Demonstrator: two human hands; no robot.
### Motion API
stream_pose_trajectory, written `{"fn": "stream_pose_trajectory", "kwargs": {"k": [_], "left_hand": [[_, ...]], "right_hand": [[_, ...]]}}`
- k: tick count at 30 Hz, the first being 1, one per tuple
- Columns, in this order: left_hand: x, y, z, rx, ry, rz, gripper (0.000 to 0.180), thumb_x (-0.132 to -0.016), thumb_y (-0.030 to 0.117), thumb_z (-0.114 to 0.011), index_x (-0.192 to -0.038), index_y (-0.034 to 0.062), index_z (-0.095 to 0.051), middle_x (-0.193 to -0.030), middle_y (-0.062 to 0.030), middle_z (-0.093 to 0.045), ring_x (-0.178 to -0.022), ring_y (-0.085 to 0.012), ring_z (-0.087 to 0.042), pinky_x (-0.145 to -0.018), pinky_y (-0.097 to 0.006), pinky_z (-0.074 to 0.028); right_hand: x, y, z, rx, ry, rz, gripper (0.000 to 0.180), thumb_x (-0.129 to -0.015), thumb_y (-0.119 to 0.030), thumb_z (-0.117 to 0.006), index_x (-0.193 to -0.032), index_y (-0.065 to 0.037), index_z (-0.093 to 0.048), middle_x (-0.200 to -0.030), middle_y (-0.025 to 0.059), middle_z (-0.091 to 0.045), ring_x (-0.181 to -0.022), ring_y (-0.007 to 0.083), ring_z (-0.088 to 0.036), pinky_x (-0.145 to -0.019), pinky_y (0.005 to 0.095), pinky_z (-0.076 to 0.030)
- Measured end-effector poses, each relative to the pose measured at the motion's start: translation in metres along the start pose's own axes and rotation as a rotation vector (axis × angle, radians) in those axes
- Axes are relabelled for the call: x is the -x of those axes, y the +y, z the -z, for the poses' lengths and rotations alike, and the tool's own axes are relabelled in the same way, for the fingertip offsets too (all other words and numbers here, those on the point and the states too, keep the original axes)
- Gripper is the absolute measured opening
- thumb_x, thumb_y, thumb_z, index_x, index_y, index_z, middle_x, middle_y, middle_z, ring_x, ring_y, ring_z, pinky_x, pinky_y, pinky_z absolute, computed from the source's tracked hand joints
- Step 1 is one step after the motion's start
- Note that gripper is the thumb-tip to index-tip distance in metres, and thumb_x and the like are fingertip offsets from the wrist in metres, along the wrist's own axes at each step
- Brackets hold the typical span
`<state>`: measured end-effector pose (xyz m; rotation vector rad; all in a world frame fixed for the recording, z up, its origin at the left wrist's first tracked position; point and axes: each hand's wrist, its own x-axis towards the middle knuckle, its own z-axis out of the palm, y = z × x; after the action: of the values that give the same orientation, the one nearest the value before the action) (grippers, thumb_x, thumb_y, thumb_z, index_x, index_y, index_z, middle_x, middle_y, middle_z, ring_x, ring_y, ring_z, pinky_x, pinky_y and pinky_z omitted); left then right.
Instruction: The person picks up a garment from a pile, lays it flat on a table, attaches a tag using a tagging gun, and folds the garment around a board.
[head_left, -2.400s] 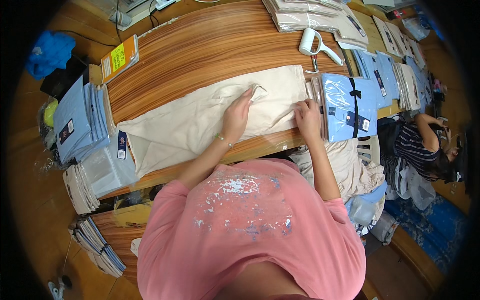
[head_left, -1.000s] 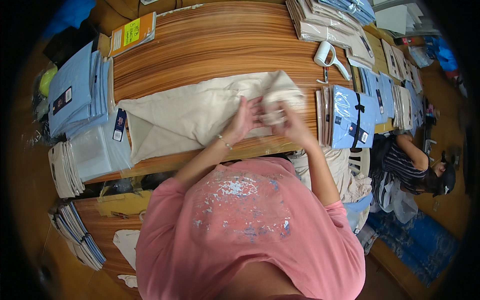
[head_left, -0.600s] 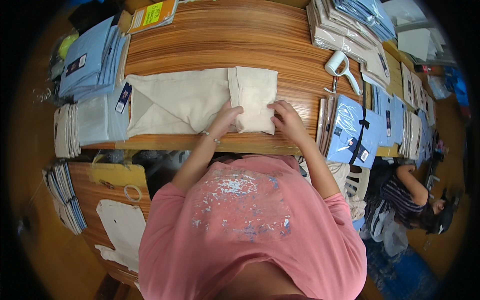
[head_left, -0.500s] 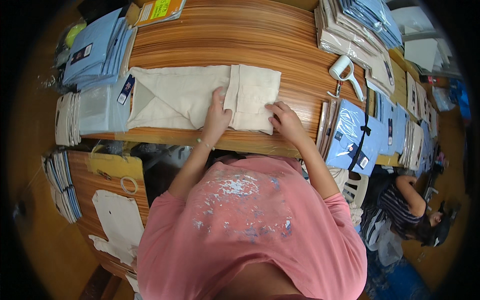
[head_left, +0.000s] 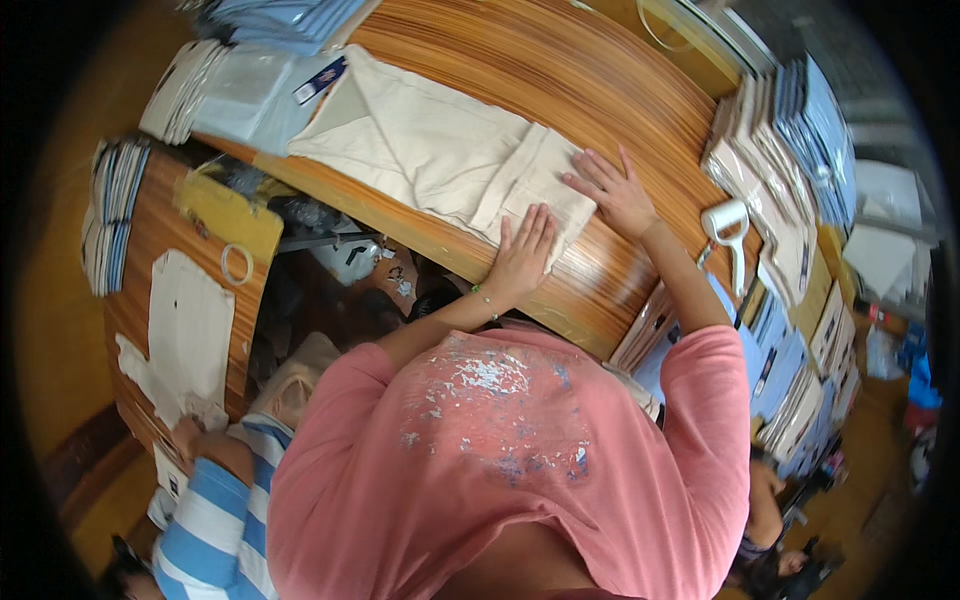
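A long folded cream garment [head_left: 430,140] lies on the striped wooden table [head_left: 480,50], its right end doubled over into a flap. My left hand [head_left: 522,255] rests on that flap by the table's front edge, fingers stretched out flat. At the far right corner of the flap is my right hand [head_left: 618,192], its fingers spread and their tips on the cloth. Neither hand grips anything. A dark blue tag [head_left: 320,80] lies against the garment's left end, over a pile of clear plastic bags [head_left: 245,95].
Right of my right hand lies a white lint roller [head_left: 728,225], near stacks of bagged cream garments [head_left: 750,170] and blue garments [head_left: 815,140]. At lower left, a co-worker's hand [head_left: 188,435] touches a cream garment [head_left: 188,315] on a side table, near a tape roll [head_left: 237,263].
The view has turned, so the table now slants down to the right. My left hand has moved from the fold's edge onto the flap and flattened. My right hand's fingers have spread over the far corner.
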<state>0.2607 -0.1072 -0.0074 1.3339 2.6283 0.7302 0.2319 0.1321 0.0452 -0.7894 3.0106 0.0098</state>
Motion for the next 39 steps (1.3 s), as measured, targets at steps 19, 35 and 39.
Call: {"fn": "stream_pose_trajectory", "kwargs": {"k": [19, 35, 39], "left_hand": [[-0.048, -0.176, 0.156, 1.108, 0.066, 0.795, 0.047, -0.094, 0.034, -0.040, -0.129, 0.0036, -0.041, -0.120, -0.0105, -0.053, -0.100, -0.0179, -0.055, -0.083, -0.033, -0.046], [-0.051, -0.228, 0.107, 0.528, 0.421, 0.547, 0.016, -0.084, 0.002, -0.050, -0.099, -0.0023, -0.047, -0.080, -0.0188, -0.061, -0.072, -0.0277, -0.061, -0.064, -0.035, -0.047], [-0.049, -0.237, 0.110, 0.734, 0.277, 0.339, 0.014, -0.084, 0.002, -0.050, -0.098, 0.0000, -0.048, -0.079, -0.0180, -0.059, -0.070, -0.0266, -0.061, -0.063, -0.034, -0.046]], "right_hand": [[-0.162, 0.019, 0.025, -0.856, -0.073, -0.535, 0.055, -0.075, -0.017, -0.060, -0.124, 0.003, -0.045, -0.098, 0.0178, -0.062, -0.089, 0.0265, -0.060, -0.078, 0.0326, -0.046], [-0.168, 0.013, 0.006, -1.458, 0.009, -1.019, 0.017, -0.079, -0.016, -0.066, -0.087, -0.001, -0.065, -0.075, 0.0031, -0.062, -0.061, 0.0098, -0.056, -0.060, 0.0233, -0.047], [-0.177, 0.023, -0.013, -1.489, 0.398, -0.730, 0.012, -0.080, -0.012, -0.063, -0.084, -0.001, -0.066, -0.079, 0.0048, -0.065, -0.062, 0.0095, -0.058, -0.060, 0.0231, -0.047]]}}
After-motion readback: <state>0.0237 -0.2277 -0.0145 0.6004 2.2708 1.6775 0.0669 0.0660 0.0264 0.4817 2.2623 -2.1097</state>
